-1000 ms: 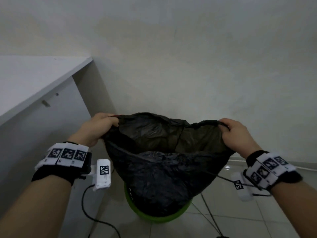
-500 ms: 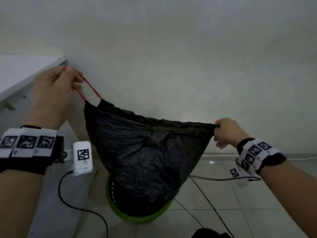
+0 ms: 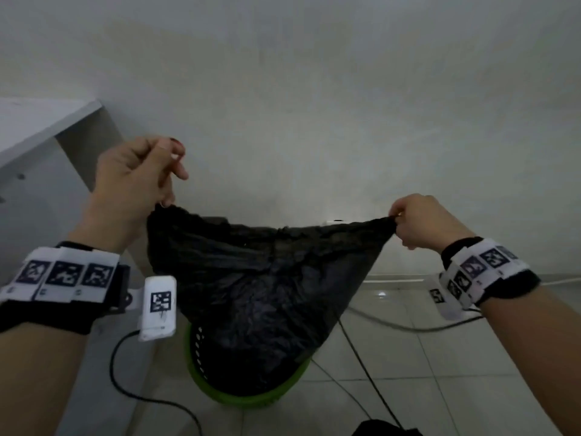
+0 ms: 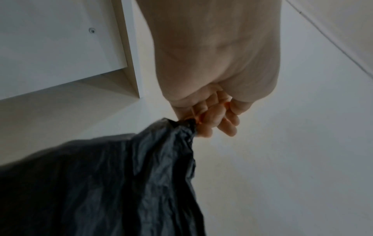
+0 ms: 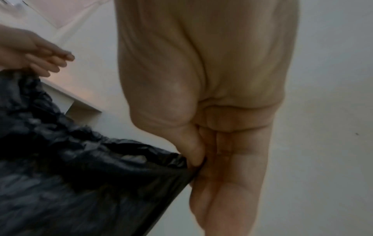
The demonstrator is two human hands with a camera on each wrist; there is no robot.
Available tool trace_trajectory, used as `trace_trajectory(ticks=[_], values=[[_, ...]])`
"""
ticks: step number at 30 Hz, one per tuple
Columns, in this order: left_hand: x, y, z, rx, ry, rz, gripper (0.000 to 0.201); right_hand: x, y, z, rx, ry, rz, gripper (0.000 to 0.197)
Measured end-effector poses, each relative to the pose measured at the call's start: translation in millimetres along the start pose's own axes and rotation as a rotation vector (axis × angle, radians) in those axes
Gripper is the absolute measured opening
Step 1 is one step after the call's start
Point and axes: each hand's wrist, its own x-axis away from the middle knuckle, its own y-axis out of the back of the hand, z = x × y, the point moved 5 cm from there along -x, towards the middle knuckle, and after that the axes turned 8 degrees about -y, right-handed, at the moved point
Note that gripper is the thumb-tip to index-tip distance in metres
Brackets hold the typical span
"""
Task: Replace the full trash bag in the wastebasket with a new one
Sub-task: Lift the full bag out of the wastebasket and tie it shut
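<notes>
Black trash bag (image 3: pixel 264 278) pinched by both hands' fingers | green wastebasket (image 3: pixel 251 394) beneath | cables (image 3: pixel 371 366) beside

- trash bag (image 3: pixel 261 278): thin black plastic, crinkled, faint sheen
- wastebasket (image 3: pixel 251 401): green plastic, perforated wall
- floor (image 3: pixel 456 372): glossy pale tiles
- wall (image 3: pixel 314 105): matt white

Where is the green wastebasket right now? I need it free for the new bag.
In the head view, the green wastebasket stands on the tiled floor, low centre, with the black trash bag still hanging into it.
</notes>
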Motion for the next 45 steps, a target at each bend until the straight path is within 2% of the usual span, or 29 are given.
trace_trajectory(ticks=[2, 3, 5, 8, 9, 11, 13, 14, 15, 17, 18, 21, 23, 25, 26, 29, 30, 31, 34, 36, 37, 38, 40, 42, 45], values=[[-5, 8, -5, 0.013, 0.002, -0.012, 0.023, 2, 3, -3, 0.275, 0.001, 0.033, 0.022], [-6, 10, -4, 0.009, 0.009, -0.021, 0.023, 2, 6, -4, 0.272, 0.000, 0.053, 0.020], [-7, 11, 1, 0.011, 0.041, -0.040, 0.022, 1, 9, -6, -0.020, 0.015, 0.121, 0.015], [0, -5, 15, 0.031, 0.097, -0.011, 0.015, 10, -13, 6, -0.707, -0.079, 0.327, 0.032], [5, -14, 18, 0.006, 0.106, 0.024, 0.013, 16, -26, 11, -0.858, -0.152, 0.384, 0.037], [14, -32, 24, -0.044, 0.116, 0.099, 0.015, 22, -49, 19, -0.972, -0.291, 0.406, 0.049], [21, -41, 26, -0.067, 0.124, 0.144, 0.017, 22, -59, 26, -0.907, -0.312, 0.350, 0.058], [22, -42, 25, -0.087, 0.119, 0.150, 0.017, 20, -59, 29, -0.827, -0.275, 0.310, 0.055], [22, -40, 22, -0.122, 0.101, 0.148, 0.017, 18, -56, 31, -0.726, -0.218, 0.266, 0.045], [16, -29, 15, -0.201, 0.050, 0.120, 0.016, 17, -46, 33, -0.434, -0.105, 0.202, 0.013], [12, -22, 11, -0.220, 0.029, 0.101, 0.016, 17, -40, 32, -0.295, -0.064, 0.185, 0.006], [1, -3, 4, -0.145, 0.007, 0.054, 0.019, 14, -15, 25, -0.109, -0.024, 0.063, 0.016], [-3, 6, 2, -0.121, -0.001, 0.035, 0.019, 8, 5, 16, -0.137, -0.064, -0.100, 0.021], [-3, 8, 0, -0.128, -0.016, 0.027, 0.019, 1, 11, 9, -0.262, -0.094, -0.149, 0.023], [-3, 9, 0, -0.120, -0.020, 0.022, 0.019, -2, 7, 6, -0.418, -0.132, -0.098, 0.022], [-2, 13, -2, -0.052, -0.033, -0.008, 0.017, -1, -15, 10, -0.977, -0.298, 0.240, 0.024], [-5, 15, -4, -0.022, -0.039, -0.019, 0.017, 1, -22, 13, -1.032, -0.310, 0.304, 0.027], [-9, 17, -10, 0.003, -0.049, -0.033, 0.017, 1, -25, 14, -1.010, -0.292, 0.299, 0.027], [-38, 32, -35, 0.076, -0.103, -0.089, 0.018, 3, -20, 17, -0.712, -0.156, 0.084, 0.021], [-56, 44, -46, 0.137, -0.134, -0.070, 0.037, 4, -17, 20, -0.615, -0.080, 0.037, 0.016], [-61, 46, -51, 0.154, -0.152, -0.044, 0.049, 6, -17, 21, -0.618, -0.058, 0.045, 0.016], [-62, 42, -54, 0.163, -0.175, -0.013, 0.052, 7, -16, 23, -0.650, -0.051, 0.068, 0.016], [-46, 17, -61, 0.125, -0.158, 0.039, 0.031, 12, -18, 28, -0.780, -0.054, 0.157, 0.016], [-19, -19, -56, -0.026, -0.105, 0.093, 0.016, 19, -23, 36, -0.933, -0.012, 0.277, 0.016], [30, -73, -25, -0.200, -0.002, 0.294, 0.024, 32, -31, 45, -1.088, 0.123, 0.368, 0.022]])
